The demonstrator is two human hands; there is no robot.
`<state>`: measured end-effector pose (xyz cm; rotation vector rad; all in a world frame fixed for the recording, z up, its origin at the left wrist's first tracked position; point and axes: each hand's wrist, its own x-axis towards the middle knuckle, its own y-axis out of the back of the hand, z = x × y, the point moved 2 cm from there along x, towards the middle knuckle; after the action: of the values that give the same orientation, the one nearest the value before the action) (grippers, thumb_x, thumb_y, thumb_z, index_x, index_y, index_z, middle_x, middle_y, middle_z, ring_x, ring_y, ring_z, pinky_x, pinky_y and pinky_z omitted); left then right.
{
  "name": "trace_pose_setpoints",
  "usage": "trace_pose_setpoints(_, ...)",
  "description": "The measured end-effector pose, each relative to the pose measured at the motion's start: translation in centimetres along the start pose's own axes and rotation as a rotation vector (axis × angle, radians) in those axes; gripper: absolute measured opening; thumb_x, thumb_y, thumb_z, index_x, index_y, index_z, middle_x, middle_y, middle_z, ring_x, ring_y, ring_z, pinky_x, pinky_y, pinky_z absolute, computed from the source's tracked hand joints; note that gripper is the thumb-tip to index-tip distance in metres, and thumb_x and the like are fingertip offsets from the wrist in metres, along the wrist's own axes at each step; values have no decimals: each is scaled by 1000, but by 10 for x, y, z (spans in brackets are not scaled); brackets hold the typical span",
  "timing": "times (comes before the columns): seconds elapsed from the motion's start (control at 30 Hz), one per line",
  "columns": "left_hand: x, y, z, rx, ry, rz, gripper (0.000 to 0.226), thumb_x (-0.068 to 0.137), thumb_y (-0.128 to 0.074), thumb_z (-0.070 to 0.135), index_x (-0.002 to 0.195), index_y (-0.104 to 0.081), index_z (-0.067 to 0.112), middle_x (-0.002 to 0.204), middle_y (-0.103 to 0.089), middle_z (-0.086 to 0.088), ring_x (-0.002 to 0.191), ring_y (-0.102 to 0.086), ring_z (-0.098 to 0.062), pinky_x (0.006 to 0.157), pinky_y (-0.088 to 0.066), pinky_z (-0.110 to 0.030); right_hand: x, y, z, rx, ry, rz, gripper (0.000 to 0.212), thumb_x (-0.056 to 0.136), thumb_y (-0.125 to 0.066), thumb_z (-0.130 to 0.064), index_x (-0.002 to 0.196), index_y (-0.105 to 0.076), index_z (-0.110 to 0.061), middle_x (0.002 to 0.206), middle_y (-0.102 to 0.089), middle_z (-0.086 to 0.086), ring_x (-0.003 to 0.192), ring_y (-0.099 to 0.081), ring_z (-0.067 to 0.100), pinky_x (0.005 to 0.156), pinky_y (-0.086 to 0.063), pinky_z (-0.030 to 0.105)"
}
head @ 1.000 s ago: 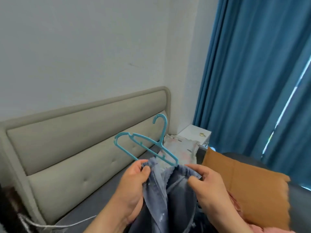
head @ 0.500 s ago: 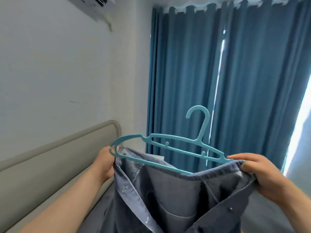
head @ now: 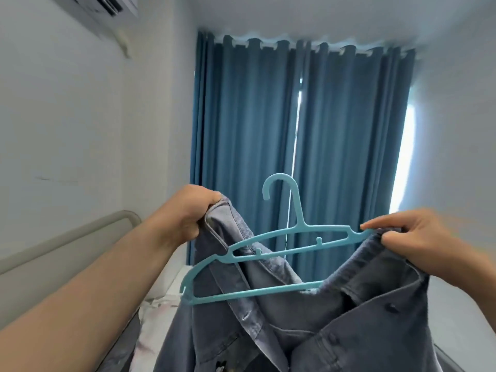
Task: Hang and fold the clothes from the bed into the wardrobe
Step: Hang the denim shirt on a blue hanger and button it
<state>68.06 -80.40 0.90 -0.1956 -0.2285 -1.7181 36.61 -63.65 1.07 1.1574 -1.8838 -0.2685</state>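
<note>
Left hand (head: 185,214) and right hand (head: 418,241) each clench the grey-blue denim shirt (head: 308,312), only half-seated on the light-blue plastic hanger (head: 281,253); hanging in the wardrobe remains.

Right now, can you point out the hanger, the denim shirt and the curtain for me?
hanger (head: 296,213): head view, on the neck below its hook.
denim shirt (head: 370,326): head view, on the right front panel.
curtain (head: 247,130): head view, on the left drape's folds.
</note>
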Motion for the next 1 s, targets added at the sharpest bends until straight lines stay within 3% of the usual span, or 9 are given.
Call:
trace_pose_setpoints(0.07, -3, 0, 13, 42, -44, 20, 37, 87, -49, -8, 55, -63, 4, 75, -54, -16, 69, -50, -25, 62, -42, -31, -2, 21, 1, 57, -27, 87, 50, 79, -51, 10, 75, -79, -32, 52, -53, 11, 49, -40, 15, 50, -35, 18)
trace_pose_setpoints(0.13, -1, 10, 14, 68, -25, -2, 41, 87, -50, -8, 52, -66, 5, 81, -55, -18, 71, -52, -27, 65, -43, -34, -4, 45, 8, 116, -64, 168, 51, 82, -50, 9, 80, -78, -34, 75, -65, 31, 63, -49, 22, 67, -43, 32)
trace_pose_setpoints(0.2, 1, 20, 10, 121, 14, -73, 38, 86, -52, -7, 55, -70, 4, 78, -61, -17, 62, -57, -26, 60, -47, -31, -5, 63, 13, 121, -74, 229, 52, 84, -50, 8, 84, -78, -35, 91, -64, 37, 71, -51, 23, 71, -44, 31)
trace_pose_setpoints(0.33, -1, 27, 10, 244, 64, -187, 31, 89, -53, -4, 64, -72, 0, 73, -63, -15, 52, -58, -19, 50, -50, -25, -4, 77, 9, 69, -40, 262, 51, 83, -51, 6, 86, -77, -38, 92, -60, 42, 74, -48, 23, 77, -40, 35)
trace_pose_setpoints(0.43, -5, 29, 16, 233, 116, -200, 43, 91, -52, -3, 53, -70, 4, 62, -64, -12, 46, -60, -18, 44, -51, -24, -10, 80, -5, -7, 33, 252, 58, 80, -53, 9, 83, -76, -44, 72, -60, 37, 59, -42, 19, 60, -39, 26)
trace_pose_setpoints(0.63, -16, 23, 45, -170, 176, -207, 27, 99, -43, 6, 81, -60, -3, 78, -61, -14, 72, -59, -21, 55, -57, -27, -21, 69, -51, -142, 206, 207, 64, 73, -58, 14, 78, -75, -48, 47, -60, 6, 40, -36, 11, 42, -32, 18)
trace_pose_setpoints(0.77, -32, -5, 60, -405, -93, -52, 26, 99, -45, 5, 80, -62, 3, 71, -64, -7, 70, -58, -16, 59, -58, -25, -15, 49, -59, 17, 219, 167, 53, 77, -52, 19, 77, -79, -27, 43, -50, -1, 39, -31, 9, 39, -26, 14)
trace_pose_setpoints(0.9, -51, -27, 48, 321, -761, 134, 12, 98, -51, 17, 103, -61, 21, 90, -66, 13, 82, -59, 2, 78, -44, -13, -1, 34, -32, 276, 144, 269, 56, 81, -48, 17, 75, -78, -30, 62, -56, 13, 57, -37, 23, 51, -32, 21)
trace_pose_setpoints(1.0, -44, -31, 25, 648, -893, 120, 43, 90, -44, 45, 123, -55, 19, 103, -57, 15, 94, -55, -9, 83, -42, -27, 4, 25, -14, 301, 93, 270, 43, 77, -51, 13, 75, -73, -23, 68, -55, 15, 61, -37, 24, 56, -31, 26)
